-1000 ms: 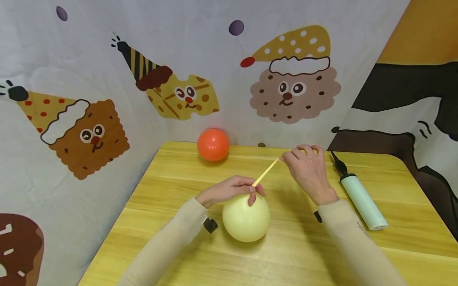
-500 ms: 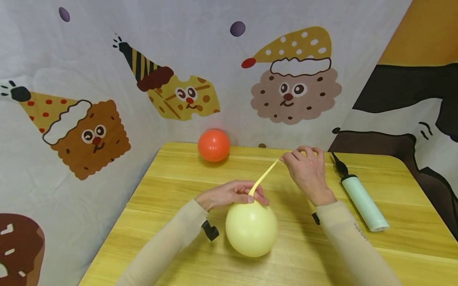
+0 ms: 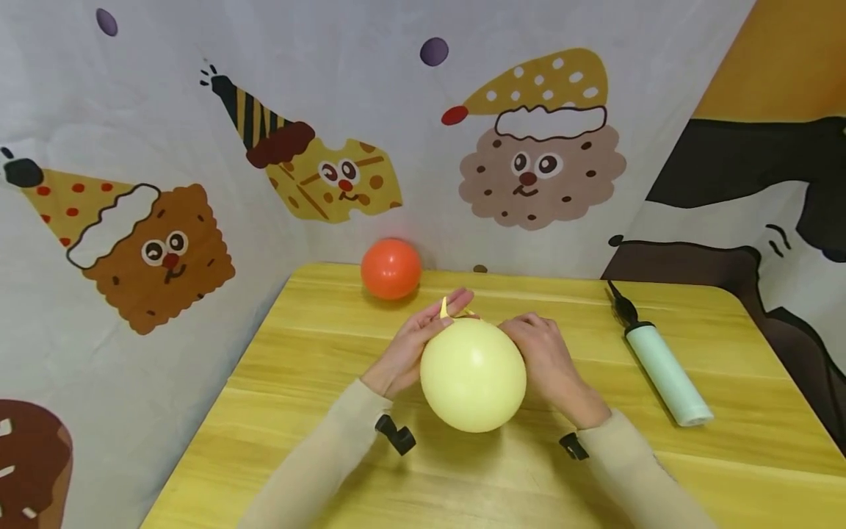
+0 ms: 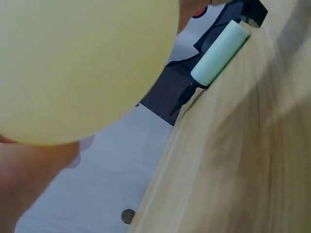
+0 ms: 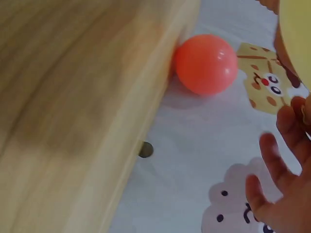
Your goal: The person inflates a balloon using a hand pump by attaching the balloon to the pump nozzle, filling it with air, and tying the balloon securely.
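An inflated pale yellow balloon (image 3: 473, 375) hangs between my two hands above the table, its neck turned away toward the wall. My left hand (image 3: 405, 349) grips it at the neck, where a stretched yellow strip crosses the fingers near the thumb. At the balloon's right side is my right hand (image 3: 543, 360). In the right wrist view its thumb and index finger pinch at the neck, while the other fingers (image 5: 272, 155) are spread. The balloon fills much of the left wrist view and covers most of the fingertips there.
A round orange-red balloon (image 3: 391, 269) sits at the table's back edge. On the right lies a mint-green hand pump (image 3: 667, 375) with a black nozzle. Behind the wooden table (image 3: 297, 470) hangs a white cloth (image 3: 370, 66) printed with cartoon snacks.
My right hand has come down and in toward the balloon, and the long stretched neck now runs round my left fingers. The left hand has turned, with the balloon raised slightly.
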Demonstrator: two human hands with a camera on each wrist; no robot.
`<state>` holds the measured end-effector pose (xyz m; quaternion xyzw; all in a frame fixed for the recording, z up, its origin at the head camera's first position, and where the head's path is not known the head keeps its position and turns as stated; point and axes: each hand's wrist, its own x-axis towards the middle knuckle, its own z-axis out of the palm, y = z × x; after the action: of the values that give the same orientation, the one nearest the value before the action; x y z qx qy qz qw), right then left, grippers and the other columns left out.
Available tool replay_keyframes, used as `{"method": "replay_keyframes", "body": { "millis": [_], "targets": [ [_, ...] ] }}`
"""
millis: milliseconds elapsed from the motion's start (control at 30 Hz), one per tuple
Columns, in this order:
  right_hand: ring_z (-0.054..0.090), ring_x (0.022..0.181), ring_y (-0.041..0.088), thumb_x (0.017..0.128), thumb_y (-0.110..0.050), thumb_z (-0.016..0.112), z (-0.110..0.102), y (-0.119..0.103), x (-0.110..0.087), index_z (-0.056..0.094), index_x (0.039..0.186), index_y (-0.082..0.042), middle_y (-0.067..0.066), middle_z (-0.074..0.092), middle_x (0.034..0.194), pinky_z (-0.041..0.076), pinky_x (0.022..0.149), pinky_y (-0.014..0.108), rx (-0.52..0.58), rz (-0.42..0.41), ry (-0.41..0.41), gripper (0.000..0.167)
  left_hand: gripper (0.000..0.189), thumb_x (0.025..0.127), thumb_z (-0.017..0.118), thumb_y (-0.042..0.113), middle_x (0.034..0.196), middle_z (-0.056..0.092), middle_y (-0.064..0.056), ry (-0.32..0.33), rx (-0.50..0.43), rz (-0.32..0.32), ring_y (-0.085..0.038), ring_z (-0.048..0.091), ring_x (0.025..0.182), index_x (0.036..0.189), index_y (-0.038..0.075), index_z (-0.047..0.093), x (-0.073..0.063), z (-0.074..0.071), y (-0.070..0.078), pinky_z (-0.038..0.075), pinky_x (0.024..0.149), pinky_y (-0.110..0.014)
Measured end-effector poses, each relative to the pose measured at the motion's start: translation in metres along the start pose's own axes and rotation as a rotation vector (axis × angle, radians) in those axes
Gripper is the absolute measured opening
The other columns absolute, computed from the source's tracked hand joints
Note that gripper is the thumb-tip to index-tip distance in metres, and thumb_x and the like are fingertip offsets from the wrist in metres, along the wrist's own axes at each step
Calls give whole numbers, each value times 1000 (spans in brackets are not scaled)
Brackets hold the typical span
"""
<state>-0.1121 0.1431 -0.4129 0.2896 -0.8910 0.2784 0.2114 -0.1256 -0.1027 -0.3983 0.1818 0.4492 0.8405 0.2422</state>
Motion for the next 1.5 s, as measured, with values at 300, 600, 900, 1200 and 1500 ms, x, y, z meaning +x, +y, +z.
{"method": "replay_keyframes", "body": {
  "millis": [300, 600, 900, 1200, 1500],
  "targets": [
    [66, 98, 31, 98, -16, 70, -17, -9, 2, 69, 97, -14, 2, 74, 95, 51, 86, 60, -178, -193, -54, 3, 48, 110, 47, 7, 157, 49, 0, 17, 428, 0, -19, 54, 138, 157, 6, 42, 6, 2, -1, 45, 111, -36],
    [64, 85, 27, 98, -16, 54, -17, -39, 9, 65, 84, -13, 0, 69, 81, 53, 81, 51, -306, -353, 17, 18, 38, 107, 55, 4, 149, 58, -8, -49, 1092, 186, -17, 49, 141, 144, 8, 61, 10, 16, -2, 41, 116, -37],
    [52, 59, 19, 91, -13, 55, -7, -47, 11, 54, 70, -12, -2, 54, 60, 40, 56, 35, -225, -284, 171, 22, 43, 98, 74, 16, 127, 72, 9, 66, 1938, 528, -18, 59, 128, 140, 21, 66, 9, 27, -20, 43, 109, -55],
    [52, 56, 18, 89, -12, 59, -7, -48, 11, 54, 69, -13, -4, 50, 54, 44, 60, 40, -211, -261, 189, 21, 32, 97, 75, 15, 119, 75, 9, 89, 1991, 659, -19, 63, 124, 129, 20, 70, 9, 22, -27, 44, 108, -53],
    [57, 61, 20, 94, -22, 61, -12, -47, 9, 60, 71, -14, -6, 57, 59, 46, 65, 42, -215, -207, 143, 24, 26, 101, 68, 13, 121, 75, 5, 81, 1854, 652, -20, 66, 121, 127, 17, 72, 9, 18, -25, 46, 107, -51]
  ]
}}
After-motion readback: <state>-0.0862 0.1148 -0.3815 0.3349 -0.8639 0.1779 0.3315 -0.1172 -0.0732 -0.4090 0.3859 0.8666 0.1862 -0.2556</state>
